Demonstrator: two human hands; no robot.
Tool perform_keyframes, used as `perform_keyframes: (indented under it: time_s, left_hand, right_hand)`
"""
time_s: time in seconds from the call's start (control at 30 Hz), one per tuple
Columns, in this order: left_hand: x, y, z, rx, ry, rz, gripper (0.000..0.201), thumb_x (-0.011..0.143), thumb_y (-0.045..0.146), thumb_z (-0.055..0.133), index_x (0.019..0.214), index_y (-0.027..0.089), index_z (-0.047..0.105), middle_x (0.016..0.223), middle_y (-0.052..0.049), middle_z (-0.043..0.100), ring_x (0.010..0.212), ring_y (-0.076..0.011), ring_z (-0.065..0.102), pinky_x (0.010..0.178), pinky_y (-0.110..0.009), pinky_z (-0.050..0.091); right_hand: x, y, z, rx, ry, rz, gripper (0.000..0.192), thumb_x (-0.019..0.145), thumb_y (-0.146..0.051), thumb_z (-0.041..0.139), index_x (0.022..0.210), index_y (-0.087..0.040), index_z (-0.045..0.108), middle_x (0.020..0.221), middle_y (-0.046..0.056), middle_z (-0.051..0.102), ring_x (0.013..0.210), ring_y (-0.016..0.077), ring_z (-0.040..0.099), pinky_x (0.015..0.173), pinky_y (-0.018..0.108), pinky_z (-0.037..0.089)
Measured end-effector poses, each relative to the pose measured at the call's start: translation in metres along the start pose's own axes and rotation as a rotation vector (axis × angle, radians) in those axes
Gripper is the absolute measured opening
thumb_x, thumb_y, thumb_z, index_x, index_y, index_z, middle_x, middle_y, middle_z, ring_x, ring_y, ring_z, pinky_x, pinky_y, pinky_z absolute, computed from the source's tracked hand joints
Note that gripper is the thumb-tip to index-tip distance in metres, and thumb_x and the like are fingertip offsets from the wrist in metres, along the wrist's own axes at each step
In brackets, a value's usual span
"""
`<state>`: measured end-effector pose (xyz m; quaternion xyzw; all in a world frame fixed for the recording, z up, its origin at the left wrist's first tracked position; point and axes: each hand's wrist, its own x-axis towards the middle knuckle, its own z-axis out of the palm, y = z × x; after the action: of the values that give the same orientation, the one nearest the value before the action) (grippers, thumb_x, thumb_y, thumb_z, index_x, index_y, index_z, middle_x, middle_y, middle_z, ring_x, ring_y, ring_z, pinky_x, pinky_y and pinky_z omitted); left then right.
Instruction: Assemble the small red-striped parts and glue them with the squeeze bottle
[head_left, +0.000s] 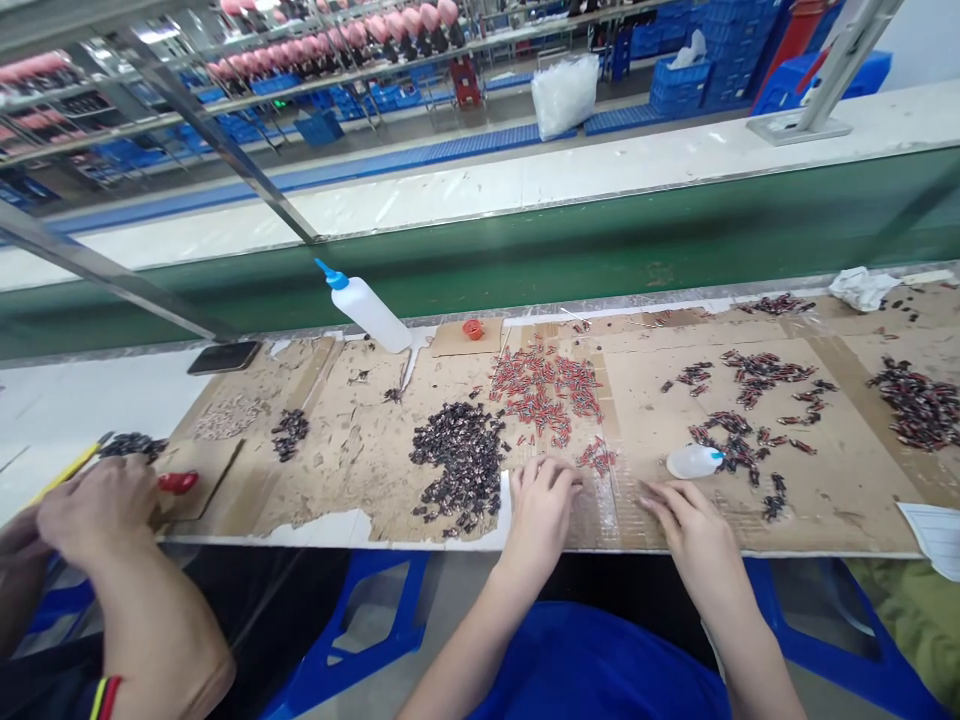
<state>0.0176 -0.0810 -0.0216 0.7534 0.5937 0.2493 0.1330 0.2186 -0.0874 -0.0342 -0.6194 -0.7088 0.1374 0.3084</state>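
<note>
My left hand (540,502) rests low over the cardboard, its fingers curled together between a heap of small black parts (463,450) and a few loose red-and-metal parts (597,457). My right hand (691,522) is closed in a pinch a little to the right; whatever its fingertips hold is too small to make out. Just beyond it lies a small white squeeze bottle (694,461) with a blue tip. A wide spread of small red-and-metal parts (546,390) lies ahead of my left hand. Joined black-and-red pieces (731,435) surround the small bottle.
At the left, a co-worker's hand (105,505) is beside a red object (178,482). A large white bottle (370,312) leans at the back near a red cap (472,329) and a phone (223,357). More assembled pieces (915,405) are piled at right.
</note>
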Motion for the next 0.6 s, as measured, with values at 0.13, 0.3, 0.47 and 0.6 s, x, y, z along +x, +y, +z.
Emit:
perform_keyframes:
  time_s: [0.13, 0.3, 0.47, 0.6]
  left_hand:
    - [-0.008, -0.012, -0.005, -0.040, -0.028, -0.056, 0.016, 0.089, 0.014, 0.056, 0.097, 0.024, 0.066, 0.095, -0.004, 0.068, 0.097, -0.0213, 0.056, 0.087, -0.039, 0.040]
    - [-0.009, -0.011, -0.001, -0.074, -0.023, -0.071, 0.017, 0.087, 0.013, 0.059, 0.097, 0.024, 0.068, 0.095, -0.004, 0.069, 0.096, -0.0212, 0.056, 0.084, -0.037, 0.041]
    - [-0.008, -0.010, 0.003, -0.104, -0.042, -0.080, 0.015, 0.087, 0.013, 0.060, 0.094, 0.023, 0.068, 0.095, -0.004, 0.067, 0.096, -0.0214, 0.056, 0.084, -0.038, 0.041]
    - [-0.008, -0.010, 0.005, -0.114, -0.072, -0.079, 0.016, 0.086, 0.012, 0.058, 0.093, 0.023, 0.068, 0.095, -0.004, 0.067, 0.096, -0.0220, 0.056, 0.084, -0.039, 0.042]
  right_hand:
    - [-0.003, 0.001, -0.008, -0.005, 0.053, 0.002, 0.046, 0.096, -0.049, 0.033, 0.091, -0.025, 0.072, 0.089, 0.007, 0.071, 0.072, 0.0209, 0.069, 0.066, 0.033, 0.053]
    - [-0.005, 0.009, -0.019, -0.033, 0.067, -0.005, 0.042, 0.096, -0.045, 0.035, 0.090, -0.025, 0.072, 0.091, 0.006, 0.072, 0.078, 0.0213, 0.069, 0.071, 0.033, 0.054]
    - [-0.005, 0.018, -0.015, -0.108, 0.012, 0.032, 0.050, 0.094, -0.056, 0.034, 0.079, -0.025, 0.071, 0.080, 0.005, 0.070, 0.068, 0.0216, 0.067, 0.061, 0.034, 0.051]
    - [-0.008, 0.015, -0.012, -0.167, -0.030, 0.026, 0.055, 0.094, -0.058, 0.028, 0.071, -0.023, 0.064, 0.072, 0.006, 0.067, 0.065, 0.0231, 0.064, 0.060, 0.036, 0.049]
